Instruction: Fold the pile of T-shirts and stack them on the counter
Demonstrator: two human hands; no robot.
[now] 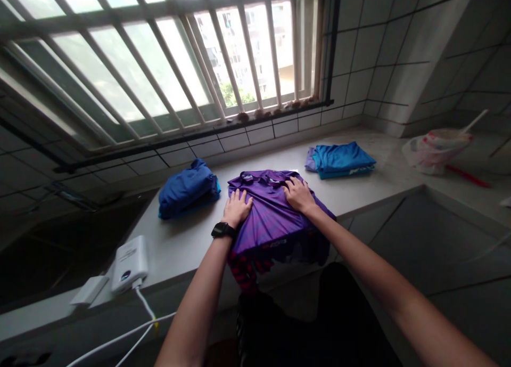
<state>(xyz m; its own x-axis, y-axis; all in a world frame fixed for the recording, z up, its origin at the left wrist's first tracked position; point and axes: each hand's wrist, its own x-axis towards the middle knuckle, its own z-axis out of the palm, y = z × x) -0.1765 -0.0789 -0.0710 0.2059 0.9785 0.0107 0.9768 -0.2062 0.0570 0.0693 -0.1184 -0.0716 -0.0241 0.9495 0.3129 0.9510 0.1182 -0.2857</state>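
Note:
A purple shirt (271, 218) with a collar lies spread on the counter, its lower part hanging over the front edge. My left hand (238, 208), with a black watch on the wrist, rests flat on the shirt's left side, fingers stretched out. On the upper right part near the collar lies my right hand (298, 195), fingers spread against the fabric. To the left sits a folded dark blue garment (187, 188) on a brighter blue one. A folded blue garment (345, 158) with a lilac piece under it lies to the right.
A white power bank (131, 263) with a plugged-in white cable (146, 303) stands at the counter's (175, 244) left edge, beside a dark sink (80, 239). Far right are a plastic bag with a cup (437, 148) and a red-handled object (467, 176). A barred window (167, 63) is behind.

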